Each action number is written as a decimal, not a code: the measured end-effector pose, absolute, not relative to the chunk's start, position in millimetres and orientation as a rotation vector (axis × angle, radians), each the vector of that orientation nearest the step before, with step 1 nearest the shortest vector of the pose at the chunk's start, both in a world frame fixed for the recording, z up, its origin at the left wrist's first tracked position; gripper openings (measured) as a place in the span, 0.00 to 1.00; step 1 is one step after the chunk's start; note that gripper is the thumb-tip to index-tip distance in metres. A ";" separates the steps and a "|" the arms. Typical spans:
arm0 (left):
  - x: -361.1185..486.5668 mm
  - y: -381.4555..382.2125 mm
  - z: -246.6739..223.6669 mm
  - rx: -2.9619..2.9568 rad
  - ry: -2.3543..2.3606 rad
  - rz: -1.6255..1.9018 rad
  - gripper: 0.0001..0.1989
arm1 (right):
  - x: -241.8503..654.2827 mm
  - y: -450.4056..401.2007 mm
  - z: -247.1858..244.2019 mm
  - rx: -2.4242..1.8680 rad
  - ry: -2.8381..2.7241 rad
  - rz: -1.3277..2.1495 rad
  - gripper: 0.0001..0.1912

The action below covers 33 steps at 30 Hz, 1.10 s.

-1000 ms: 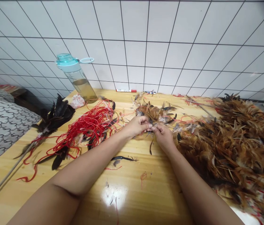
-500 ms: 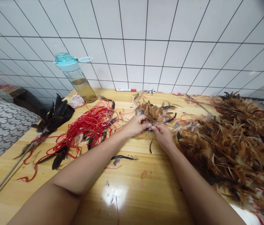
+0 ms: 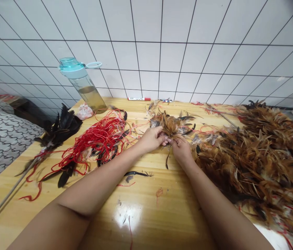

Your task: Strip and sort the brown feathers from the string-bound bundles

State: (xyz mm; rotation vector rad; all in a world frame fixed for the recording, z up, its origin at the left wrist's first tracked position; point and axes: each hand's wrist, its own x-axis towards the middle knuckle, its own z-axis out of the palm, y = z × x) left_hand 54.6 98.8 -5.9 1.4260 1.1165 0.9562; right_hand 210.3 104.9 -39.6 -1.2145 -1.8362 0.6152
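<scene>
My left hand (image 3: 154, 139) and my right hand (image 3: 180, 147) meet over the middle of the table, fingertips pinched close together. Between them they grip the base of a small bunch of brown feathers (image 3: 170, 125), whose tips fan out away from me. The fingers hide the quill ends. Just behind the bunch lie more loose brown and dark feathers (image 3: 188, 129). A big heap of brown feathers (image 3: 260, 159) spreads to the right of my right hand. Left of my left hand is a tangle of red string (image 3: 96, 135).
A bottle with a turquoise lid (image 3: 84, 86) stands at the back left, beside crumpled tissue (image 3: 84, 111). Black feathers (image 3: 63, 125) are tied on a thin stick (image 3: 8, 196) at the left edge. A red-and-white marker (image 3: 139, 99) lies against the tiled wall (image 3: 148, 55).
My fingers have shifted slightly at the base of the bunch, and its feathers have fanned a little wider. The rest of the table looks the same.
</scene>
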 end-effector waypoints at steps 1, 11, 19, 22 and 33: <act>55.1 98.4 -6.1 1.420 1.105 0.965 0.03 | 210.5 104.9 -40.2 -1.216 -1.828 0.607 0.10; 52.1 97.1 1.7 1.267 1.015 0.965 0.08 | 208.7 101.5 -31.9 -1.211 -1.896 0.715 0.13; 52.5 94.8 4.1 1.138 0.939 0.934 0.17 | 209.5 103.3 -28.7 -1.123 -1.980 0.737 0.14; 53.3 96.1 2.7 1.144 0.898 0.939 0.17 | 209.7 103.5 -29.0 -1.115 -1.969 0.768 0.14; 49.8 98.6 -6.1 1.217 0.965 0.917 0.19 | 208.4 102.8 -33.4 -1.087 -1.913 0.856 0.13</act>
